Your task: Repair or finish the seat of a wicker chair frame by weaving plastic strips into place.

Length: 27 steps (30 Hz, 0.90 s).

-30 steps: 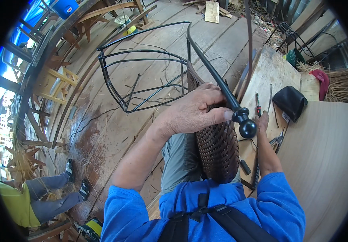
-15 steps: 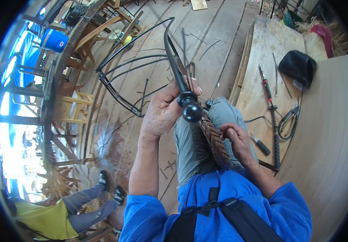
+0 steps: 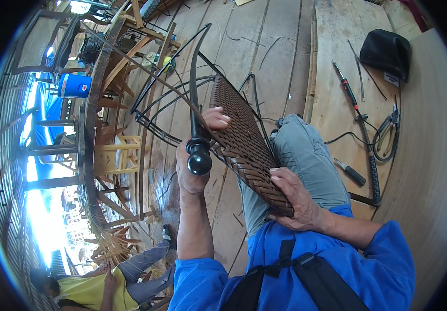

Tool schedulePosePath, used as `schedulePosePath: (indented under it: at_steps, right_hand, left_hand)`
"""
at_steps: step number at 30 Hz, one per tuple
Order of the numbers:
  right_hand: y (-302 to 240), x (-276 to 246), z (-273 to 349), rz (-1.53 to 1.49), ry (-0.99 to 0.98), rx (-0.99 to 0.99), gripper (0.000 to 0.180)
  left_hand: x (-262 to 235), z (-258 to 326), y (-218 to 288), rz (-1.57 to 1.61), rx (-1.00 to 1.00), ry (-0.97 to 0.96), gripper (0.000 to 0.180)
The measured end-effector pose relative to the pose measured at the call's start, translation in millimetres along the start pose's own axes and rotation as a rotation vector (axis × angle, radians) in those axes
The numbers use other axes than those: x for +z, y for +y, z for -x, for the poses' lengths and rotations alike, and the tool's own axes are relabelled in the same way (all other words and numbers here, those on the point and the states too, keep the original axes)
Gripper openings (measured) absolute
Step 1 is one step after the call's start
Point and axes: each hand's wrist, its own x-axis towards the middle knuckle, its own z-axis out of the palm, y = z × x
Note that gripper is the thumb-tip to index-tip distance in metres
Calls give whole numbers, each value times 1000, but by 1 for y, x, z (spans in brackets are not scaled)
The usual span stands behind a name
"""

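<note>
Across my lap lies a chair frame of thin dark metal bars [image 3: 153, 72], with a brown woven panel [image 3: 241, 122] and a braided edge. My left hand [image 3: 186, 179] is wrapped round the black rail beside its round ball end [image 3: 199, 163], fingertips resting against the weave. My right hand [image 3: 302, 205] grips the near corner of the panel, fingers on the braid and thumb side below. A long loose brown strand [image 3: 145, 69] runs from the braided edge up to the far left. The panel hides part of the frame.
On the wooden board to my right lie a red-and-black soldering-iron-like tool [image 3: 345, 88], cutters [image 3: 387, 129], a black-handled tool [image 3: 351, 172] and a black pouch [image 3: 386, 53]. A person in a yellow shirt [image 3: 91, 290] sits at the lower left. Wooden stools [image 3: 125, 154] stand at the left.
The chair frame has turned, so the woven panel now shows broadly. My left hand has shifted left with the rail. My right hand, formerly beside the braid, has closed on the panel's corner.
</note>
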Motion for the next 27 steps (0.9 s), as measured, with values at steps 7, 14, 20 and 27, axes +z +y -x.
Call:
schedulePosePath:
  at_steps: [7,14,20,27]
  right_hand:
    - [0,1,0,5,21,20,85]
    - [-2,5,-2,11,-3,-7,84]
    - [-7,12,-5,87,-37,-67,87]
    - [-37,46,-49,36,-321,-132,82]
  left_hand:
    - [9,-1,-3,29,-9,85,57]
    - [25,0,11,-60,-37,216,16]
    - [32,12,23,6,-118,451,7]
    - [-22,67,45,110,-11,842,17]
